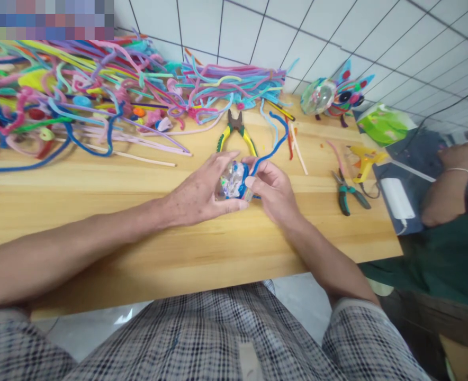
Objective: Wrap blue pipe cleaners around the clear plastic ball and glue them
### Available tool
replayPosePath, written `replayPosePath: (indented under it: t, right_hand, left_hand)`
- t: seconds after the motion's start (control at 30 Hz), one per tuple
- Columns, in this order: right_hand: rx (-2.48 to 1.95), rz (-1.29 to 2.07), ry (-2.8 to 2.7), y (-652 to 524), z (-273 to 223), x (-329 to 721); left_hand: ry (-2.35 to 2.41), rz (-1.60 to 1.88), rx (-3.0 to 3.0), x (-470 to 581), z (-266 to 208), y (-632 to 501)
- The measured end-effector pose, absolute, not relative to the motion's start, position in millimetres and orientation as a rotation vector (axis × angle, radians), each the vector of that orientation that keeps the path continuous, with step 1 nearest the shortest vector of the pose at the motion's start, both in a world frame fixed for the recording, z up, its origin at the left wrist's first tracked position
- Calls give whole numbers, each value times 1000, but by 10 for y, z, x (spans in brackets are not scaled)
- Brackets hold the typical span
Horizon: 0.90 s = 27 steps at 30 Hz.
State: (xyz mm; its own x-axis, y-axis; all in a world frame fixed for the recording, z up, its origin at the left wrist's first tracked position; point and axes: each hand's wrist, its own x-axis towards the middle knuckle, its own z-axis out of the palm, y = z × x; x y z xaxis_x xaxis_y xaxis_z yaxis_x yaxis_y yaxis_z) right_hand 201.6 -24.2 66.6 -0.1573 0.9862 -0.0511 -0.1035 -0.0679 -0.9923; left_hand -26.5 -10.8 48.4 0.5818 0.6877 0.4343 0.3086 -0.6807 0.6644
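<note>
A small clear plastic ball (232,180) with shiny, colourful bits inside is gripped by my left hand (202,191), thumb below and fingers above. Around its right side runs a blue pipe cleaner (266,153), pinched between the thumb and fingers of my right hand (272,189). The free end of that pipe cleaner curves up and away over the table. Just beyond my hands lie yellow-and-green pliers (236,129) with their jaws pointing away from me. Part of the ball is hidden behind my fingers.
Many coloured pipe cleaners (234,82) heap along the wall and to the left. On the right are a colourful pipe-cleaner animal (343,98), a yellow glue gun (364,161), green-handled pliers (348,196) and a white power bank-like box (397,198). Another person's arm (448,185) rests at the far right.
</note>
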Motion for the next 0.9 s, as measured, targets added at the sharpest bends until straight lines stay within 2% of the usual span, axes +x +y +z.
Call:
replayPosePath:
  t: [0.2, 0.47, 0.77, 0.9]
  right_hand:
    - [-1087, 1419, -1207, -261, 698, 2008]
    - [-1064, 1325, -1300, -276, 692, 1992]
    - [-1051, 1251, -1428, -296, 705, 2000]
    - [-1061, 1257, -1408, -287, 711, 2012]
  left_hand:
    - [764, 1011, 2282, -238, 542, -122]
    - [547, 1182, 2324, -209, 357, 7]
    - [771, 918, 2232, -258, 586, -63]
    - [748, 931, 2183, -251, 601, -94]
